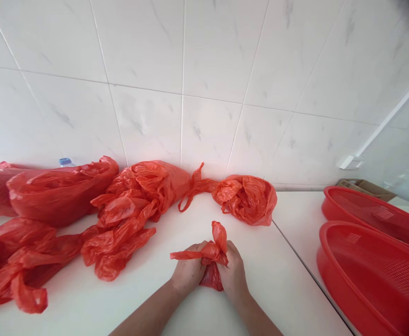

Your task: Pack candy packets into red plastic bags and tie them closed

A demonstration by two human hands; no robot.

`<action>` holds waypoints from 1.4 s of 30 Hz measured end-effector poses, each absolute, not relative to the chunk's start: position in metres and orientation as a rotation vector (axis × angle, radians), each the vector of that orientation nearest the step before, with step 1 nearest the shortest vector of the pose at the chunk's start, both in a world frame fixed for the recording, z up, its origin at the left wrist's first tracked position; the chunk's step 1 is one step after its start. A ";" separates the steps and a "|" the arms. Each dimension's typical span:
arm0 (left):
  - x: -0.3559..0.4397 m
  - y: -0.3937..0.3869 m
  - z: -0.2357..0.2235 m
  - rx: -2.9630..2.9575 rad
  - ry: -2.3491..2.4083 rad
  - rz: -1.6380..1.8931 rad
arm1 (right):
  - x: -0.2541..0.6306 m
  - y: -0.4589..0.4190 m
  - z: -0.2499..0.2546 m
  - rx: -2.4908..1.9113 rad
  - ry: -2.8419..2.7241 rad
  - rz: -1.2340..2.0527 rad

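- In the head view, the landmark is a small red plastic bag with a twisted top (211, 278), held over a smooth white tabletop (281, 289); I can't tell whether its base touches down.
- The person's left hand (189, 271) is curled around the bag's left side, gripping it below one flap of film that points left.
- The right hand (236, 273) grips the bag's right side, fingers closed, beside another flap standing upright.
- Beyond the bag and slightly right sits a crumpled, rounded red plastic bundle (249, 199).
- Left of the bag, I see a long heap of wrinkled, translucent red plastic bags (60, 196).
- Well to its right stand two red plastic baskets with perforated walls (369, 284).
- Behind it all rises a wall of white, grey-veined tiles (211, 60).
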State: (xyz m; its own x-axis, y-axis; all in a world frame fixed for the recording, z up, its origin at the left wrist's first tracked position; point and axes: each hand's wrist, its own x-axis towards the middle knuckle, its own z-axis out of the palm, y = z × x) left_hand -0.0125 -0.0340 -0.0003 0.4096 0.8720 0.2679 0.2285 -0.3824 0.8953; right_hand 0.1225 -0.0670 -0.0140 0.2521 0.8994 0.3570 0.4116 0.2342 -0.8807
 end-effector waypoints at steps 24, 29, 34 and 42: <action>-0.026 -0.024 0.002 1.563 1.002 1.236 | 0.164 -0.062 -0.009 -1.149 -0.824 1.073; -0.029 -0.018 -0.001 1.636 1.042 1.250 | 0.172 -0.061 -0.008 -1.150 -0.816 1.090; -0.026 -0.019 -0.003 1.937 0.960 1.266 | 0.174 -0.061 -0.003 -0.970 -0.741 1.314; -0.018 -0.054 0.007 2.542 0.900 0.799 | 0.193 -0.055 -0.019 -0.936 -0.506 1.395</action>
